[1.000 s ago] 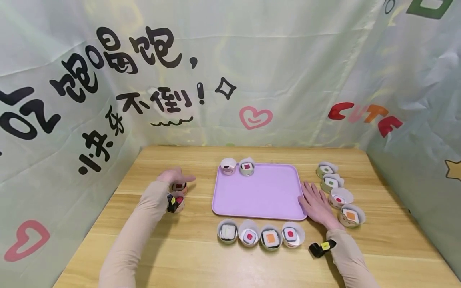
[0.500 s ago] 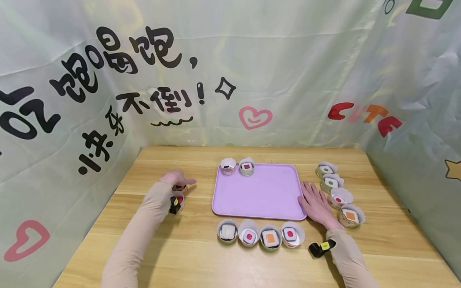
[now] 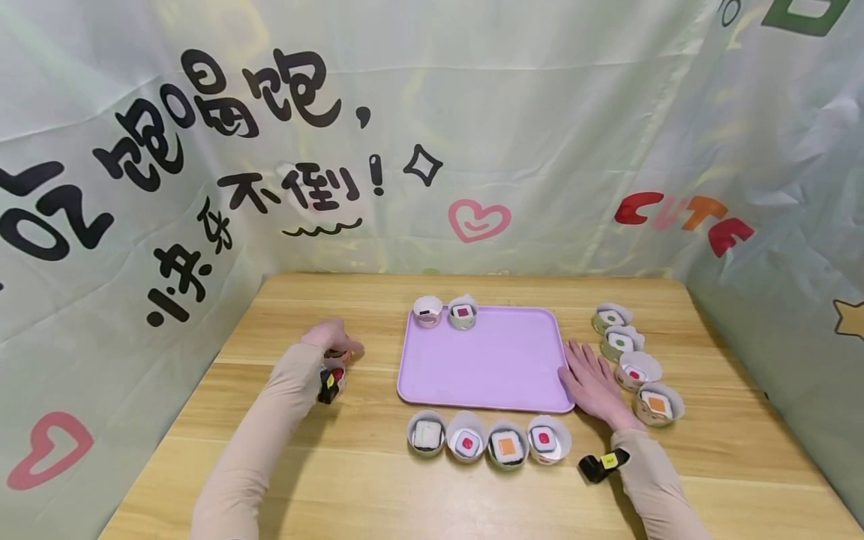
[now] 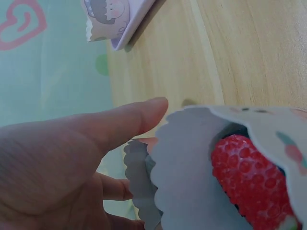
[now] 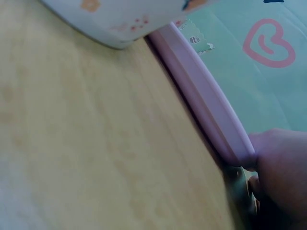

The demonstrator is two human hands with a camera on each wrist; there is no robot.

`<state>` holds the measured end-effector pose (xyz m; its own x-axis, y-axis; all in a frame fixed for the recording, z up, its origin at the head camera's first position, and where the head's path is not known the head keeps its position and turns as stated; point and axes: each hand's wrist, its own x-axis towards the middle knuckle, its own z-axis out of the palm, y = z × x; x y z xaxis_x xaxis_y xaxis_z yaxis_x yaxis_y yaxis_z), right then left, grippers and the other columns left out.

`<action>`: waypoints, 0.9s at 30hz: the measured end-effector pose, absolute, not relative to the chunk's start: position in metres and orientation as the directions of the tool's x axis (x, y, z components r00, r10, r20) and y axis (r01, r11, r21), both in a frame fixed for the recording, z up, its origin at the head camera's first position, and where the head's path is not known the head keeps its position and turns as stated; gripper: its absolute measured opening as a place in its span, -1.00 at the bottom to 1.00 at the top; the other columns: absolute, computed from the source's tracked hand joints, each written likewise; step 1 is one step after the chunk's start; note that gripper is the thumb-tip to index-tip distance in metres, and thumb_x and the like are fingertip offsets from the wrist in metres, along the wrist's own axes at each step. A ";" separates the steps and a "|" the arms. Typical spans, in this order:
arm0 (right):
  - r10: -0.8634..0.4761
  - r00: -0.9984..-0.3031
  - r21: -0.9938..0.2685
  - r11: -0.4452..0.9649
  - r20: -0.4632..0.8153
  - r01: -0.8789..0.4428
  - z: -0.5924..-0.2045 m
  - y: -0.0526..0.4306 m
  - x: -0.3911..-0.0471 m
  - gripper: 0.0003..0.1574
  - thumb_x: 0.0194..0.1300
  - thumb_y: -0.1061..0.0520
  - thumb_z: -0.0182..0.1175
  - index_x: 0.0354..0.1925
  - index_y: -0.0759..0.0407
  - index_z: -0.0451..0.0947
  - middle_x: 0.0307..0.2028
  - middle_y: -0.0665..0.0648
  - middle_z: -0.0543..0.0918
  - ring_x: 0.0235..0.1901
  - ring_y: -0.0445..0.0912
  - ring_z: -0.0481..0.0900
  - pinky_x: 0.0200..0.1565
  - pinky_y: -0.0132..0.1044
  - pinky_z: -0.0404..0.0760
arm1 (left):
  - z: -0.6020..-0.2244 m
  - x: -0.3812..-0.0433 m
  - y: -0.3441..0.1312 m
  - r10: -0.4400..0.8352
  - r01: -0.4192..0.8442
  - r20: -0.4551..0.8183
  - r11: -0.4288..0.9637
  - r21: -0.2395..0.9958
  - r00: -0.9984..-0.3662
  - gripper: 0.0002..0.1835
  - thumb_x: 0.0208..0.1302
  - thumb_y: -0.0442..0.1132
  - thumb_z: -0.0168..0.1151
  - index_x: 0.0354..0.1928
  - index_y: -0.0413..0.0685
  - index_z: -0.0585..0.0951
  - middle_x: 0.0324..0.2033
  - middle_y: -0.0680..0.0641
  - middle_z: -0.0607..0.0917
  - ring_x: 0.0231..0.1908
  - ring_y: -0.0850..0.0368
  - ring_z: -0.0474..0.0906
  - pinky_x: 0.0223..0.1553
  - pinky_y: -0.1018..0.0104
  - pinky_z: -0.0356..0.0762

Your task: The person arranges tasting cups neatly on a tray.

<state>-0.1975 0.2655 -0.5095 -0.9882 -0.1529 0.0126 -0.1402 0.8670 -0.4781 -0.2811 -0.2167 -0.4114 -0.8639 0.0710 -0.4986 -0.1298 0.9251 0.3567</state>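
Observation:
At the left of the table, my left hand (image 3: 331, 336) reaches over a small paper cup (image 3: 337, 357). In the left wrist view its thumb and fingers lie on either side of that scalloped cup (image 4: 141, 179), whose contents are mostly hidden. A nearer paper cup (image 4: 187, 158), holding a red strawberry (image 4: 252, 179), stands under the wrist. My right hand (image 3: 597, 382) lies flat, fingers spread, along the right edge of the purple tray (image 3: 486, 360). Its thumb touches the tray's corner, as the right wrist view shows.
Two paper cups (image 3: 462, 313) stand on the tray's back left corner. Several more, with sushi-like pieces, line up in front of the tray, including one with an orange square (image 3: 508, 448). Another row, ending in a cup (image 3: 658, 405), stands right of my right hand.
My left thumb, which stuck out to the right, has drawn down and in toward the far left cup. My right hand and the tray have stayed put.

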 end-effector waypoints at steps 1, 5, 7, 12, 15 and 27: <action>-0.152 -0.988 -0.479 0.867 0.011 -0.139 -0.509 0.265 -0.198 -0.22 0.60 -0.05 -0.18 0.54 0.37 0.00 0.54 0.49 -0.02 0.54 0.43 -0.18 0.49 0.38 -0.23 | -0.411 -0.281 -0.217 0.070 -0.123 -0.491 0.928 0.351 -0.868 -0.56 0.23 -0.10 0.28 -0.78 0.04 0.41 -0.83 0.15 0.32 -0.74 0.32 0.17 -0.58 0.46 0.20; -0.154 -0.988 -0.481 0.866 0.008 -0.139 -0.509 0.265 -0.197 -0.22 0.60 -0.06 -0.19 0.54 0.37 -0.01 0.55 0.49 -0.03 0.54 0.43 -0.18 0.49 0.37 -0.24 | -0.412 -0.281 -0.217 0.061 -0.117 -0.475 0.934 0.336 -0.878 -0.59 0.13 -0.18 0.26 -0.79 0.07 0.34 -0.81 0.14 0.26 -0.70 0.28 0.14 -0.58 0.45 0.18; -0.155 -0.988 -0.483 0.865 0.008 -0.139 -0.508 0.265 -0.197 -0.22 0.60 -0.06 -0.19 0.54 0.38 -0.01 0.55 0.49 -0.03 0.54 0.43 -0.19 0.50 0.37 -0.25 | -0.411 -0.281 -0.218 0.050 -0.127 -0.473 0.934 0.335 -0.880 -0.66 0.08 -0.21 0.26 -0.72 0.03 0.35 -0.76 0.12 0.29 -0.66 0.24 0.19 -0.56 0.43 0.20; -0.155 -0.988 -0.481 0.865 0.011 -0.141 -0.508 0.265 -0.197 -0.22 0.61 -0.05 -0.19 0.54 0.37 -0.01 0.55 0.49 -0.03 0.54 0.43 -0.19 0.50 0.37 -0.25 | -0.409 -0.279 -0.217 0.018 -0.150 -0.461 0.933 0.326 -0.887 -0.72 0.13 -0.19 0.32 -0.42 -0.08 0.37 -0.54 0.01 0.37 -0.47 0.14 0.32 -0.46 0.38 0.25; -0.155 -0.988 -0.483 0.864 0.011 -0.141 -0.508 0.265 -0.197 -0.22 0.60 -0.05 -0.19 0.54 0.37 -0.01 0.55 0.49 -0.03 0.54 0.43 -0.19 0.50 0.37 -0.26 | -0.409 -0.278 -0.217 0.023 -0.148 -0.460 0.931 0.333 -0.888 -0.78 0.20 -0.19 0.30 -0.42 -0.11 0.45 -0.56 0.02 0.44 -0.48 0.16 0.37 -0.45 0.40 0.28; -0.153 -0.988 -0.484 0.863 0.016 -0.141 -0.510 0.265 -0.198 -0.22 0.60 -0.05 -0.19 0.54 0.39 -0.01 0.54 0.50 -0.03 0.54 0.44 -0.19 0.49 0.38 -0.26 | -0.413 -0.274 -0.223 0.031 -0.150 -0.394 0.894 0.422 -0.919 -0.76 0.26 -0.13 0.27 -0.49 -0.13 0.64 -0.62 0.03 0.63 -0.48 0.18 0.53 -0.29 0.39 0.40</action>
